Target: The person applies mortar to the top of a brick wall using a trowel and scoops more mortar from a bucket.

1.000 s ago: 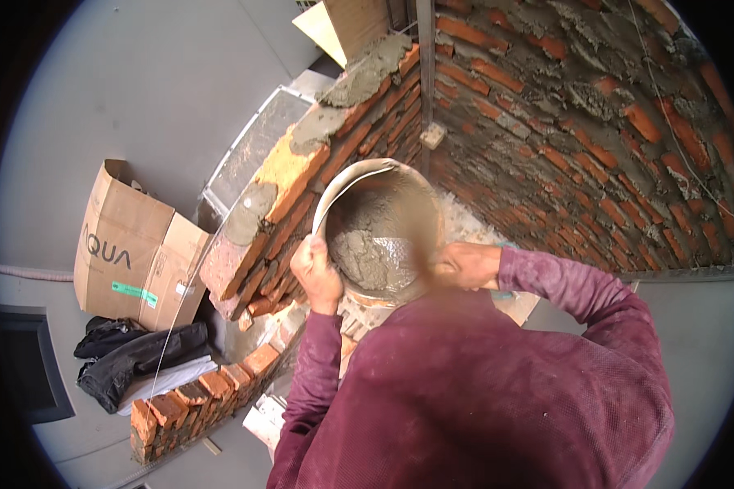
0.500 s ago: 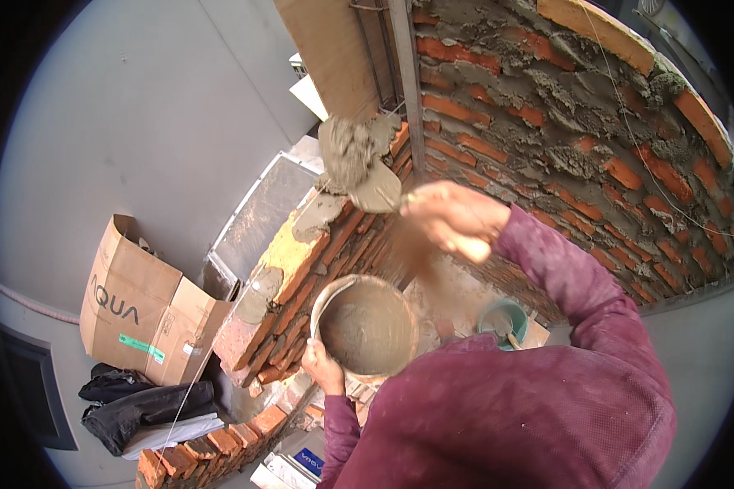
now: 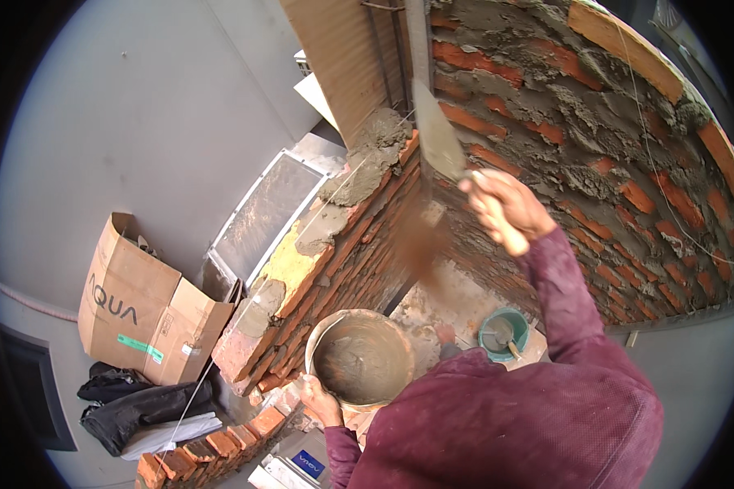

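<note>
I record the left hand (image 3: 321, 401) grasping the bucket (image 3: 312, 346) at its rim, the right hand (image 3: 511, 208) clenched around the trowel (image 3: 438, 140).

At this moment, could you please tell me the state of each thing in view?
Bucket, open, mortar-smeared inside
Trowel, raised
Left hand, holding the bucket's rim
Right hand, gripping the trowel
Mortar on the brick wall, heaped, uneven
Teal tub, open, handled tool inside
Cardboard box, open

Lit brightly and evenly, with soft shading. Smeared brown near centre. Slightly motion-blurred at the flat grey metal trowel (image 3: 439, 137). Bowed toward the edges, black at the corners.
</note>
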{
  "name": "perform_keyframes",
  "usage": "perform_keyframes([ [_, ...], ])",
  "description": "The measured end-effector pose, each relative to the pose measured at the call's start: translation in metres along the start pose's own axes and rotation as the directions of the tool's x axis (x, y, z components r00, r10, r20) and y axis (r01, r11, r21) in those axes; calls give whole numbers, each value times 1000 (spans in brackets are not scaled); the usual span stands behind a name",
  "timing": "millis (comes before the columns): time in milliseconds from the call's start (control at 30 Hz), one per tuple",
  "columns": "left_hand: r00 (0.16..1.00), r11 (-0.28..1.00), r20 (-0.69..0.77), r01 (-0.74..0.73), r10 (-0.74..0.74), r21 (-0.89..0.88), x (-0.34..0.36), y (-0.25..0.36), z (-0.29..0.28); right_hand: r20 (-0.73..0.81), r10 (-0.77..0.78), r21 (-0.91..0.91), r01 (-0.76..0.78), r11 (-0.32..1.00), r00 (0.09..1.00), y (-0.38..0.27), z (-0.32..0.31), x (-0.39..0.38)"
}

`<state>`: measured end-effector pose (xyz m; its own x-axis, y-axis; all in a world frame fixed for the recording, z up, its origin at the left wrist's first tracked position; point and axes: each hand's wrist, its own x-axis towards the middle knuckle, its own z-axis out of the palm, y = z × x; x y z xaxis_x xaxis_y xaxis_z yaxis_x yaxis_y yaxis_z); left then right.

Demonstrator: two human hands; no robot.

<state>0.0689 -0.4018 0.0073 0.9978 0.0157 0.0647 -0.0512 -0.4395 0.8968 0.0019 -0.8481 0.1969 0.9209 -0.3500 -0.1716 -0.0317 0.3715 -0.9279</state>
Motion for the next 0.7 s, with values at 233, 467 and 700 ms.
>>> perform_keyframes([
  [233, 1000, 1000, 24, 16, -15, -22, 0, -13, 8, -68, 280, -372, -285, 883, 958, 5, -61, 61],
  [467, 994, 990, 16, 109, -108, -85, -16, -20, 21, 48, 471, -371, -422, 827, 881, -45, -70, 165],
  [700, 992, 979, -27, 115, -121, -166, -30, -45, 32, 103, 619, -525, -486, 698, 778, -64, -48, 169],
])
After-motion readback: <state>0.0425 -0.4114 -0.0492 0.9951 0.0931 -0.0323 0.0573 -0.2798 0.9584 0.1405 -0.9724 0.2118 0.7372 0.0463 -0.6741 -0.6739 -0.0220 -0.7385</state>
